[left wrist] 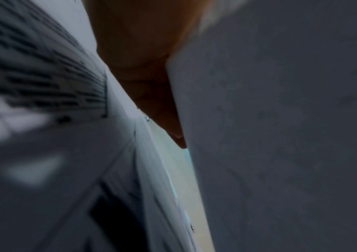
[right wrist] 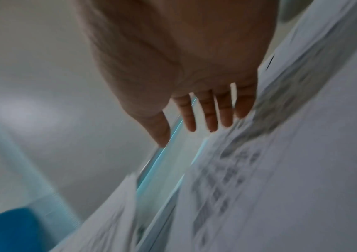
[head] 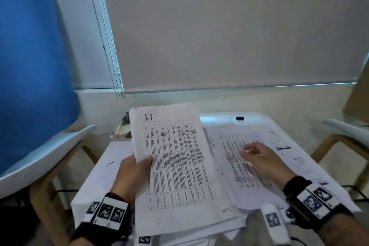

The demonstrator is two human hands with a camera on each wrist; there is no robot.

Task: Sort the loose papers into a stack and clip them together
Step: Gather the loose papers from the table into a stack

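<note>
A thick stack of printed papers point(head: 177, 166) with a table of text and "1.1" at its far end lies slanted over the small white table point(head: 95, 177). My left hand point(head: 133, 168) grips the stack's left edge, thumb on top; the left wrist view shows its underside point(left wrist: 281, 136) beside my fingers point(left wrist: 151, 85). To the right, loose printed sheets point(head: 235, 158) are spread on the table. My right hand point(head: 257, 158) hovers over them with straight fingers point(right wrist: 207, 112), holding nothing. A black binder clip point(head: 239, 118) lies at the table's far edge.
A blue-backed chair with a white seat point(head: 36, 86) stands close on the left, and another white chair point(head: 347, 132) on the right. A lowered grey roller blind point(head: 229, 26) and its bead chain point(head: 103, 36) hang behind the table. A dark printed item point(head: 122, 129) pokes out beyond the stack.
</note>
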